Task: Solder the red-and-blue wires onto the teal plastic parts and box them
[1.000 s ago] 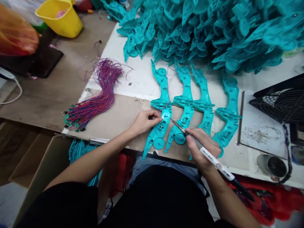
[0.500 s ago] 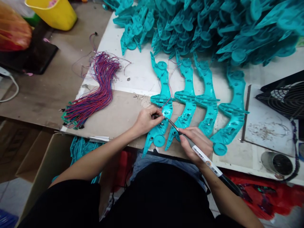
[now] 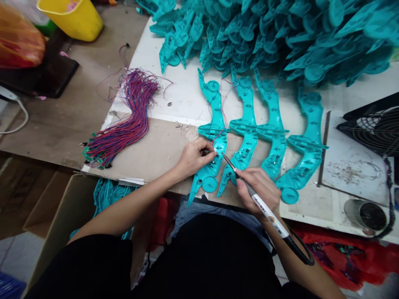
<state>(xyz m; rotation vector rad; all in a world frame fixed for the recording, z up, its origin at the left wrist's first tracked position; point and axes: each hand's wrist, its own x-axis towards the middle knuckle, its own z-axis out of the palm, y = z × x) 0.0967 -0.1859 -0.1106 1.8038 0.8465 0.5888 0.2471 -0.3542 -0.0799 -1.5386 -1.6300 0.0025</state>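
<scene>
Several teal plastic parts lie in a row near the table's front edge. Over the leftmost teal part point(image 3: 215, 109), my left hand point(image 3: 195, 157) is pinched on a thin red wire point(image 3: 220, 133) that runs along the part; its fingertips partly hide what they grip. My right hand point(image 3: 259, 191) is closed around a soldering iron point(image 3: 264, 209) with a grey and white handle. The iron's metal tip points up and left, a little to the right of my left fingertips, over the right side of that same part.
A bundle of red and blue wires point(image 3: 137, 110) lies at the left. Behind the row is a large heap of teal parts point(image 3: 249, 37). A black fan point(image 3: 374, 124) and a round tin point(image 3: 364, 214) stand at the right, a yellow bin point(image 3: 75, 20) at the back left.
The soldering iron's tip has moved slightly right, away from my left fingertips, and its handle has tilted a little more upright. My left hand keeps its pinch in nearly the same place.
</scene>
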